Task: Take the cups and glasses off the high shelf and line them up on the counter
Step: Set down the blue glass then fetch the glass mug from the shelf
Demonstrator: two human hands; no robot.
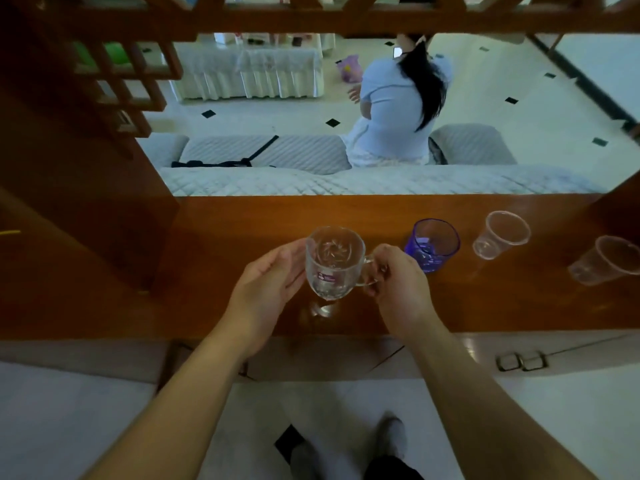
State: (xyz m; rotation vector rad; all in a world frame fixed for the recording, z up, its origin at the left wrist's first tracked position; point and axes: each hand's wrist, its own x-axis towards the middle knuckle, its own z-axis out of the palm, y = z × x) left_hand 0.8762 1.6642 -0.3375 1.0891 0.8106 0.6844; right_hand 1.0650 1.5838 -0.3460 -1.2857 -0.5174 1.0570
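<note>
A clear cut-glass mug with a small sticker sits at the middle of the wooden surface, its base seemingly just above or barely touching the wood; I cannot tell which. The right hand has its fingers pinched on the handle at 3 o'clock of the mug, while the left hand cups the wall at 9 o'clock, fingers loosely curved. Further toward 3 o'clock stand a blue cup, then two clear plastic cups, forming a row. Judging by that, three are placed and this is the fourth; the high shelf is out of view, so what remains is unknown.
</note>
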